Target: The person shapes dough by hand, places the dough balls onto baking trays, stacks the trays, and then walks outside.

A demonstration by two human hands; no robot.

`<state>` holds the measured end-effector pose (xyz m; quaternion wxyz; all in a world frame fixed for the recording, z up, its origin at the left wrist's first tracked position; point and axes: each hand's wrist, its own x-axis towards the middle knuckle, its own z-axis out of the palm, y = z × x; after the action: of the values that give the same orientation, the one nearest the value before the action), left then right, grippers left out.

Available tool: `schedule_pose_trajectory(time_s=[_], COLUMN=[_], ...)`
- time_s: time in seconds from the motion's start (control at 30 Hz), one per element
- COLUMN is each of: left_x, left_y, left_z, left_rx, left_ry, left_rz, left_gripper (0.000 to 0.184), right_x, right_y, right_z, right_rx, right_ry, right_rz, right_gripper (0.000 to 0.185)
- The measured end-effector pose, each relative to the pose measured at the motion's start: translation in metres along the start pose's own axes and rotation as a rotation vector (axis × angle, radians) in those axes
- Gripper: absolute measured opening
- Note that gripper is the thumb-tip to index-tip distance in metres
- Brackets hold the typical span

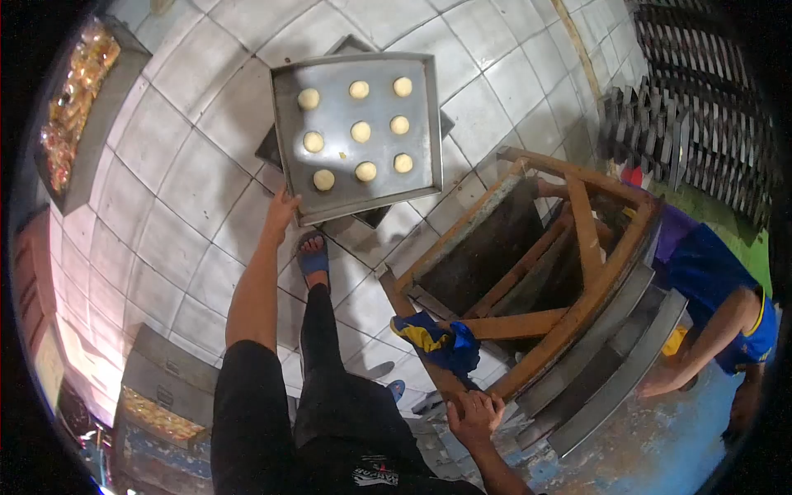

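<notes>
My left hand [285, 208] grips the near left corner of a square metal baking tray [337, 114]. Several round, pale dough balls [360, 132] sit spaced in rows on it. Other dark trays [269, 147] stick out from beneath, turned at an angle. My right hand [476, 418] has its fingers curled over the end of a brown wooden frame [536, 326]. Just beyond those fingers, a blue and yellow cloth [445, 342] drapes over the same frame.
White floor tiles [198, 165] spread around my sandalled foot [313, 257]. Stacked metal trays [619, 363] lie along the frame's right side, near a person in a blue shirt [709, 272]. Dark metal racks [701, 107] fill the upper right. Wrapped packets [78, 99] lie in a container at upper left.
</notes>
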<state>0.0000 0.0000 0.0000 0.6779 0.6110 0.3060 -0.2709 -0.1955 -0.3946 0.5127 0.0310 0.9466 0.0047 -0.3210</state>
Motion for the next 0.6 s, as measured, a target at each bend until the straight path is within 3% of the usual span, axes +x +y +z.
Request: schedule_pose_trajectory(time_s=[0.07, 0.1, 0.2, 0.27, 0.43, 0.5, 0.53, 0.6], left_x=[-0.012, -0.056, -0.105, -0.138, -0.241, -0.286, -0.290, -0.354], left_y=[0.013, 0.054, 0.083, 0.098, 0.173, 0.212, 0.210, 0.240], left_z=[-0.008, -0.005, 0.006, 0.021, 0.091, 0.126, 0.136, 0.170], left_rx=[-0.086, 0.047, 0.322, 0.196, 0.137, 0.125, 0.263, 0.167], left_ry=[0.259, 0.249, 0.070, 0.047, -0.095, -0.185, -0.202, -0.280], left_rz=[-0.090, -0.060, -0.086, -0.058, -0.007, 0.002, 0.013, 0.072], left_gripper=[0.068, 0.063, 0.044, 0.032, 0.035, 0.037, 0.039, 0.040], right_x=[0.016, 0.004, -0.005, -0.009, -0.038, -0.048, -0.053, -0.059], right_y=[-0.010, 0.002, 0.004, 0.007, 0.029, 0.034, 0.037, 0.043], right_z=[0.018, -0.009, -0.028, -0.028, -0.024, -0.022, -0.020, -0.013], right_rx=[0.021, 0.060, 0.132, 0.181, 0.227, 0.202, 0.199, 0.205], right_ry=[0.109, 0.142, 0.327, 0.425, 0.569, 0.468, 0.480, 0.485], right_rz=[-0.091, -0.086, -0.109, -0.108, -0.144, -0.209, -0.208, -0.227], right_gripper=[0.026, 0.026, 0.019, 0.018, 0.015, 0.027, 0.031, 0.030])
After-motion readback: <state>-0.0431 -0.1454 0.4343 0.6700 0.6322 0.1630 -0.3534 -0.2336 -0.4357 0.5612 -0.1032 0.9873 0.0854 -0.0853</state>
